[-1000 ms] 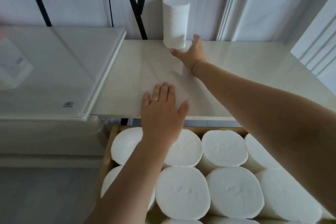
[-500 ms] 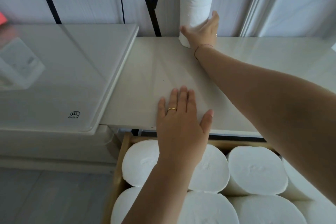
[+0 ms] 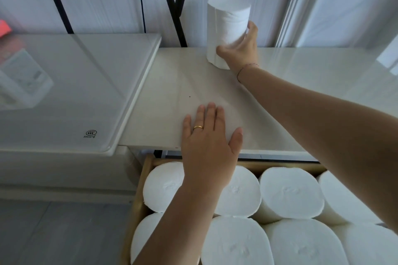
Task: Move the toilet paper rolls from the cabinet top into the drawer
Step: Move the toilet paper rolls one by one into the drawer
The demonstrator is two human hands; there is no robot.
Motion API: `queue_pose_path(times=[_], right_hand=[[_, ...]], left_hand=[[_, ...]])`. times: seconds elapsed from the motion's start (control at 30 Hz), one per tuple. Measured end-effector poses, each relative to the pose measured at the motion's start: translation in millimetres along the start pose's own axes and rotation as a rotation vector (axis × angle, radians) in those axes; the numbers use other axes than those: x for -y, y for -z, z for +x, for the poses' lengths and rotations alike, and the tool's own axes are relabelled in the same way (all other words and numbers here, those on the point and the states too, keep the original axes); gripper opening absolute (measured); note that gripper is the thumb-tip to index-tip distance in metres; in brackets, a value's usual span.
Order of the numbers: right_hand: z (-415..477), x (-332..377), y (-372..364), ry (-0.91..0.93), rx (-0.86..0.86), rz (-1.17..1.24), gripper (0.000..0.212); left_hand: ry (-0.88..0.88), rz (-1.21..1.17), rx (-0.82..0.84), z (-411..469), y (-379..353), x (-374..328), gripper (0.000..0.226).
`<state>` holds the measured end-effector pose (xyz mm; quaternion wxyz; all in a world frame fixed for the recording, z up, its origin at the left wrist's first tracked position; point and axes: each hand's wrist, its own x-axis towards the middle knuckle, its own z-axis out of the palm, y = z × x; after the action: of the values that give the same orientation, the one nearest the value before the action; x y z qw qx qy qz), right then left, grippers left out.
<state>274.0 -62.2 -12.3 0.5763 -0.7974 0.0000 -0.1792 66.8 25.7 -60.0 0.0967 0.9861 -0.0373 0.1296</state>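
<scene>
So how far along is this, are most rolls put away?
Mostly done: the drawer is packed with stored rolls. In hand: the right hand grips the one remaining roll seen on the cabinet top, while the left hand rests flat near its front edge. Left: carry that roll into the drawer.

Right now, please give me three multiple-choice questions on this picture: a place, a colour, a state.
1. Where is the single roll outside the drawer?
A. on a chair
B. on the cabinet top
C. on a stool

2. What colour is the ring on the left hand?
A. gold
B. black
C. red

3. What does the right hand do?
A. lies flat
B. hangs idle
C. grips the single roll

Answers: 1 B, it is at the back of the cabinet top; 2 A, a gold band shows on one finger; 3 C, thumb and fingers curl round it.
</scene>
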Motion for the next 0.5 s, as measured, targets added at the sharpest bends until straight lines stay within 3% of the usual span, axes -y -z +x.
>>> queue_pose_path(times=[0.37, 0.5], right_hand=[[-91, 1, 87, 0.042, 0.130, 0.004, 0.073], [-129, 1, 125, 0.030, 0.171, 0.008, 0.066]], left_hand=[[-0.011, 0.001, 0.015, 3, -5, 4, 0.064], [-0.018, -0.075, 0.041, 7, 0, 5, 0.073]])
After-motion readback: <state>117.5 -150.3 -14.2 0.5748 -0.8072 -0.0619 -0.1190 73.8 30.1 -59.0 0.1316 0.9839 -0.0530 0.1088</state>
